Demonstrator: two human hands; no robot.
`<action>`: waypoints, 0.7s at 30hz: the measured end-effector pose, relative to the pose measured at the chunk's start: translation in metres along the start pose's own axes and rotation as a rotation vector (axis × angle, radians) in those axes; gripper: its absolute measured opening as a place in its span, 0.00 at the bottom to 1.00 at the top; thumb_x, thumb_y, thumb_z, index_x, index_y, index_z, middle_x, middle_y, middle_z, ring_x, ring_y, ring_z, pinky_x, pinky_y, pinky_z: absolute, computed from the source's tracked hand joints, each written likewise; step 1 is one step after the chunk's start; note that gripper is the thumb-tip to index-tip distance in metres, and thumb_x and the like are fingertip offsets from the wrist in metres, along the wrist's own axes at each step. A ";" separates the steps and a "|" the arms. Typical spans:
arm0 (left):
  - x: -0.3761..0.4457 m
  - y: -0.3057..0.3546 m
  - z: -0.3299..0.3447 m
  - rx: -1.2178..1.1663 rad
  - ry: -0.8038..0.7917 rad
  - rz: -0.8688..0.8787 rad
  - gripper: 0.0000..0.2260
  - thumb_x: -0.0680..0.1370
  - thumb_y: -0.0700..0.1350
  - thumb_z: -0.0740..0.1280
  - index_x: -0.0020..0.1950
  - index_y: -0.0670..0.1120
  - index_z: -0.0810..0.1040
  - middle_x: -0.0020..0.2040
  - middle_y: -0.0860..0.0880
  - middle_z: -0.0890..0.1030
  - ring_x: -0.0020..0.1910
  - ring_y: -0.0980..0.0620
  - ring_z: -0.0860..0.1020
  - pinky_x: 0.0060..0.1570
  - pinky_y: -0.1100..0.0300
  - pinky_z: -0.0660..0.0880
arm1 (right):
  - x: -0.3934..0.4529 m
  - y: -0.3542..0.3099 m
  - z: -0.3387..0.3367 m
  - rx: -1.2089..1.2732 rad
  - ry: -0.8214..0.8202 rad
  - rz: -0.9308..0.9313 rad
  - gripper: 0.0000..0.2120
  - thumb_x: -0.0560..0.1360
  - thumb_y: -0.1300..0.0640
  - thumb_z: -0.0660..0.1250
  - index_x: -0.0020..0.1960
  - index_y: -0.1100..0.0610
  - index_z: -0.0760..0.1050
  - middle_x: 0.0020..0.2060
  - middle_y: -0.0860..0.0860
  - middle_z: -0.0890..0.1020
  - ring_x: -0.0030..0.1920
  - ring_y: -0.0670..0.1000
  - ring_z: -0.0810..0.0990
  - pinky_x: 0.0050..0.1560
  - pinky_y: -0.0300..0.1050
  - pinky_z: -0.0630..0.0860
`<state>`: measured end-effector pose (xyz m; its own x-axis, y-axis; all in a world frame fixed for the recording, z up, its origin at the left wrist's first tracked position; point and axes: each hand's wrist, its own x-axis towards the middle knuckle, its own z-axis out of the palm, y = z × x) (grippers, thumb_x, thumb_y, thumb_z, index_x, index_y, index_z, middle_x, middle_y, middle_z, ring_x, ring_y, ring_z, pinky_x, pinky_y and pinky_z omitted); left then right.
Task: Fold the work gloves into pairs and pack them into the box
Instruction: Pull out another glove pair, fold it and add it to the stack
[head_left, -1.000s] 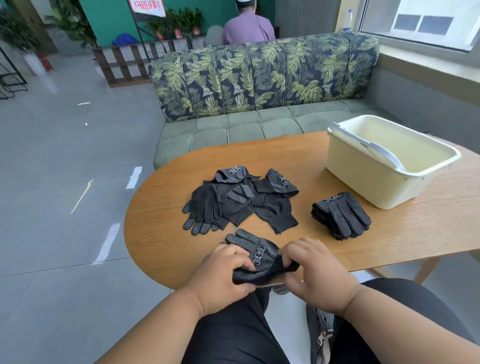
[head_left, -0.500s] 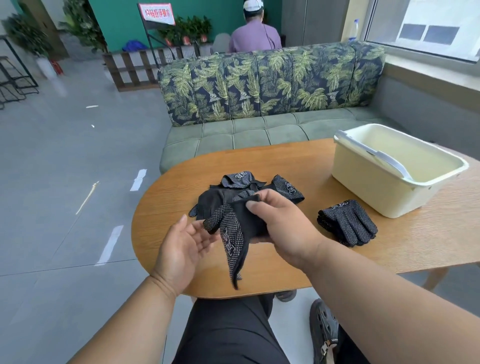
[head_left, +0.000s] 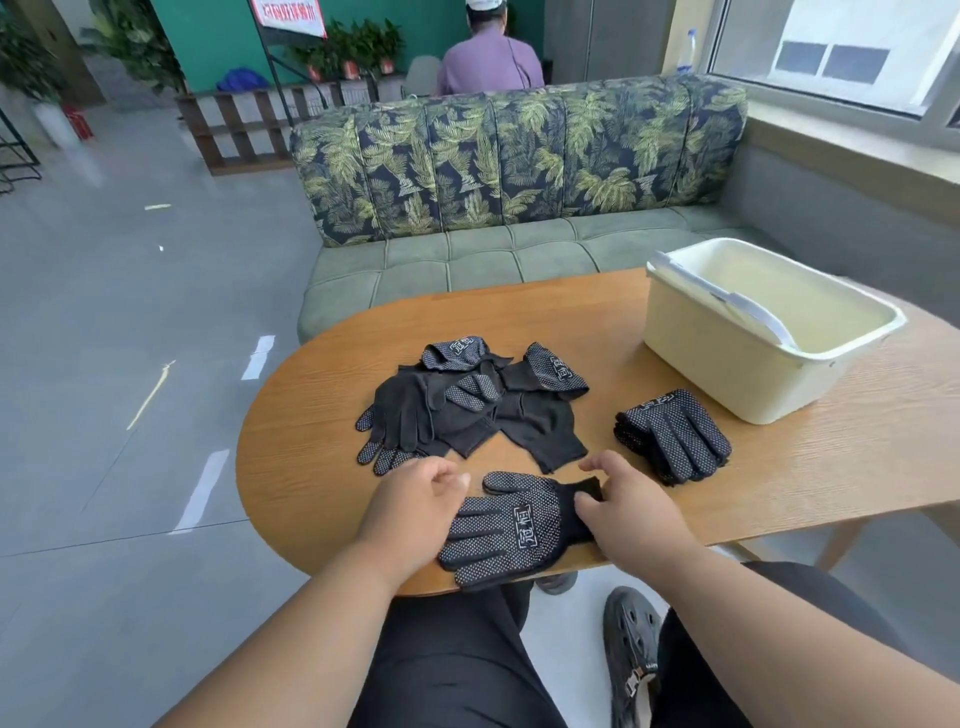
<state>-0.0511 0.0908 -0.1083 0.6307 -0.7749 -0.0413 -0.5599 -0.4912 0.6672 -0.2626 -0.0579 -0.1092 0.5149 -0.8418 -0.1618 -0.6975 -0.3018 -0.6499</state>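
Wooden table (head_left: 311, 441), dotted glove (head_left: 511, 525) flat, right fingers (head_left: 589, 506) pinching cuff, left fingers (head_left: 447, 480) loose beside.

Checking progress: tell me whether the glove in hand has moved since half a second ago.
Yes. The glove has come down toward the near table edge, away from the pile, now lying flat.

Black knit cloth gloves (head_left: 511, 525) with raised dots — matt grained wood table (head_left: 831, 457), smooth cream plastic box (head_left: 727, 364).
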 end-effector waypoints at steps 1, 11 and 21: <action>0.004 0.006 0.004 0.071 0.007 0.039 0.14 0.81 0.58 0.65 0.62 0.54 0.81 0.56 0.58 0.80 0.56 0.59 0.78 0.61 0.56 0.76 | -0.002 0.001 0.000 -0.080 0.031 -0.061 0.13 0.77 0.50 0.66 0.61 0.42 0.73 0.42 0.47 0.78 0.38 0.49 0.78 0.35 0.42 0.69; 0.028 0.039 0.035 0.508 -0.008 0.100 0.13 0.83 0.57 0.62 0.63 0.55 0.82 0.59 0.51 0.78 0.59 0.47 0.74 0.58 0.54 0.73 | 0.009 0.030 0.026 -0.323 0.136 -0.351 0.17 0.80 0.48 0.56 0.60 0.34 0.80 0.54 0.44 0.77 0.51 0.54 0.72 0.54 0.56 0.74; 0.023 0.042 0.037 0.522 -0.052 0.131 0.10 0.83 0.54 0.64 0.59 0.53 0.82 0.58 0.51 0.76 0.59 0.48 0.73 0.58 0.53 0.74 | 0.014 0.034 0.030 -0.380 0.075 -0.328 0.22 0.81 0.51 0.53 0.65 0.29 0.75 0.66 0.46 0.75 0.59 0.56 0.71 0.61 0.56 0.70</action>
<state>-0.0800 0.0375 -0.1092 0.5176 -0.8551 -0.0278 -0.8330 -0.5111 0.2117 -0.2645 -0.0668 -0.1558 0.7100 -0.7009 0.0682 -0.6441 -0.6856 -0.3392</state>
